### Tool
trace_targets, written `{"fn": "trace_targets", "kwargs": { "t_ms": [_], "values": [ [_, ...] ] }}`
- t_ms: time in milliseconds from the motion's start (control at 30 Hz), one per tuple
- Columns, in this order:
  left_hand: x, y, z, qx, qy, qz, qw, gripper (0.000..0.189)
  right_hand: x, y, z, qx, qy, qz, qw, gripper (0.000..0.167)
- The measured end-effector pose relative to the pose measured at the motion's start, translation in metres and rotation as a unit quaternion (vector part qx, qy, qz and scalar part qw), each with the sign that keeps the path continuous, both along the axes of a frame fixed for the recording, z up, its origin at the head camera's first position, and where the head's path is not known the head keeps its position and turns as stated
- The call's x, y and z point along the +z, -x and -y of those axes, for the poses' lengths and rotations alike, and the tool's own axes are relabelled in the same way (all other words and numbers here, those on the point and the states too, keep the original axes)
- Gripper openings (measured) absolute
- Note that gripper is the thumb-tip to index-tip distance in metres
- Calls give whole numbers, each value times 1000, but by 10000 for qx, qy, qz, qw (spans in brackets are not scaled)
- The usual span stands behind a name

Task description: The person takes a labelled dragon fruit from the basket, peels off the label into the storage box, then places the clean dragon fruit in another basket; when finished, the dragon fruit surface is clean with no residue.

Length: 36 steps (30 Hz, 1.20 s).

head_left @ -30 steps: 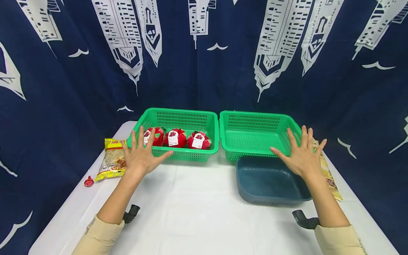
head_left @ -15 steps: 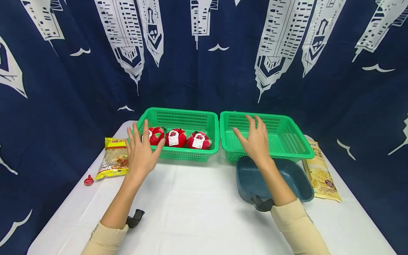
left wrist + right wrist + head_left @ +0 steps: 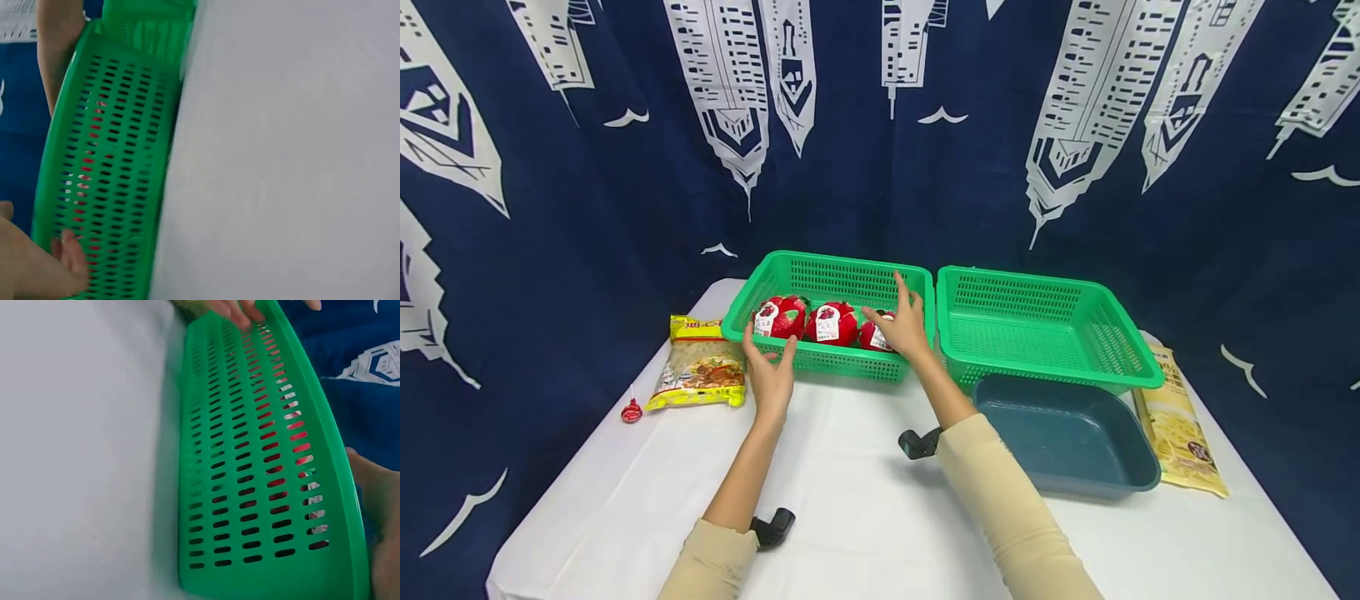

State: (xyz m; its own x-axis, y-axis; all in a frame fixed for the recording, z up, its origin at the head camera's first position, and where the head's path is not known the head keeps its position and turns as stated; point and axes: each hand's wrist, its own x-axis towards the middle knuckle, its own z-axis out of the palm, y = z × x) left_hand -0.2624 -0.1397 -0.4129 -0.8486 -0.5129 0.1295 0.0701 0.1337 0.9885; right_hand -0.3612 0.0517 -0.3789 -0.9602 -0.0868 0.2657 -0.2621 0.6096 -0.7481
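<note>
The left green basket (image 3: 865, 364) holds three red, round, fruit-like packages with white labels: a left one (image 3: 790, 321), a middle one (image 3: 842, 325) and a right one (image 3: 870, 335). My left hand (image 3: 770, 382) is at the basket's front left corner, thumb and fingers spread at the rim. In the left wrist view its fingertips (image 3: 72, 250) lie against the slotted wall. My right hand (image 3: 907, 331) reaches over the front rim with fingers spread, partly covering the right package. Neither hand grips a package.
A second green basket (image 3: 1052, 375) stands to the right, with a dark blue bin (image 3: 1075, 479) before it. A yellow noodle packet (image 3: 1183, 429) lies far right. At the left are a yellow-edged food bag (image 3: 703, 367) and a red lollipop (image 3: 631, 412).
My right hand has moved left from the right basket and blue bin to the left basket. The left hand has shifted lower onto that basket's front rim. The head view has turned slightly left.
</note>
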Motion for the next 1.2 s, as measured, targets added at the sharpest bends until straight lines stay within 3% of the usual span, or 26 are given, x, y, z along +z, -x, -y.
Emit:
{"fn": "trace_targets", "kwargs": {
  "t_ms": [133,233,333,567,667,967,1200],
  "values": [
    [-21,13,-8,-240,-796,-600,9947,68,-8,7,-1,25,-405,814,9959,97],
    [-33,18,-11,-183,-959,-1016,9900,61,-10,9,-1,121,-787,1251,9889,103],
    [-37,19,-11,-193,-1062,-1347,9850,56,-10,10,0,172,-1111,1448,9831,104],
    [-21,5,-14,-259,-787,-1573,9841,50,-12,10,3,44,-1623,1486,9755,102],
    [-19,4,-15,-233,-749,-1598,9840,49,-12,9,4,-13,-1769,1456,9734,101],
    [-18,6,-13,-225,-728,-1637,9836,51,-9,9,5,-24,-1307,1204,9841,91],
    [-16,5,-11,-213,-586,-1639,9845,50,-7,10,7,-154,-1366,1000,9854,92]
  ]
}}
